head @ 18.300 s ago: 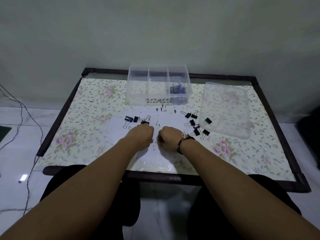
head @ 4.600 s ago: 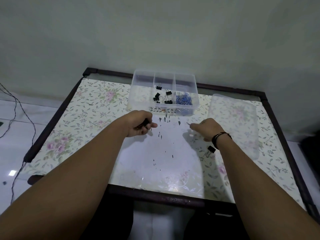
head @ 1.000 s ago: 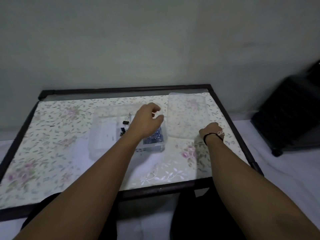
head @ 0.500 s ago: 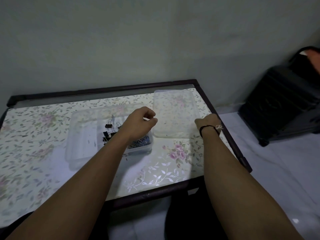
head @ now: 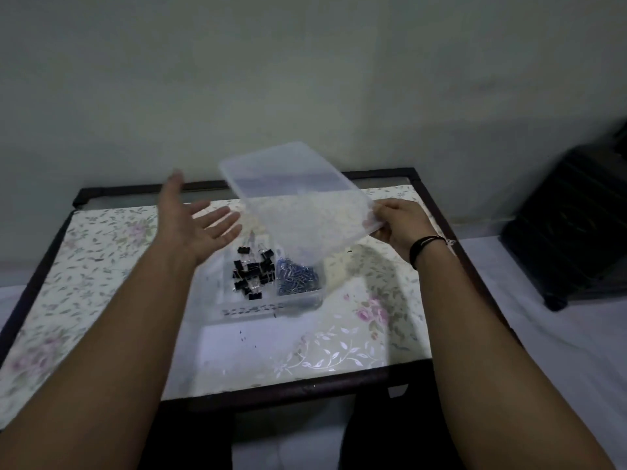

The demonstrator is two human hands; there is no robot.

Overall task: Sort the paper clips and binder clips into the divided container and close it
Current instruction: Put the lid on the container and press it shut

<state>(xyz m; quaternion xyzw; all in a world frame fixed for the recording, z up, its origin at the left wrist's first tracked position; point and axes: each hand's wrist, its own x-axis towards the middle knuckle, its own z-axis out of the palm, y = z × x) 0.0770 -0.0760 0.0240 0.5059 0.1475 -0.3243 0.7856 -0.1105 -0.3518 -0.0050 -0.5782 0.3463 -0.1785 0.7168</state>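
Nearest, two bare forearms reach in from 7 and 5 o'clock over the dark front edge of the table (head: 305, 388), whose top carries a floral cover. Just beyond the glossy front strip sits the clear divided container (head: 271, 305), roughly at the centre of the tabletop, uncovered. Its middle compartment holds a heap of black binder clips (head: 252, 274); the compartment at 3 o'clock of that holds blue paper clips (head: 297, 281); the compartment at 9 o'clock is mostly hidden behind the left forearm. A few tiny dark specks lie on the cover just in front of the container. Farther on, the left hand (head: 196, 222) hovers above the container's 10 o'clock side, palm up, fingers spread and holding nothing. At 2 o'clock the right hand (head: 398, 225), a dark band at its wrist, pinches one corner of the translucent lid (head: 298, 205), thumb on top. The lid hangs tilted in the air above the container's far right part, apart from it. Behind stands a plain wall; a dark cabinet (head: 573, 239) sits at 3 o'clock on the floor.
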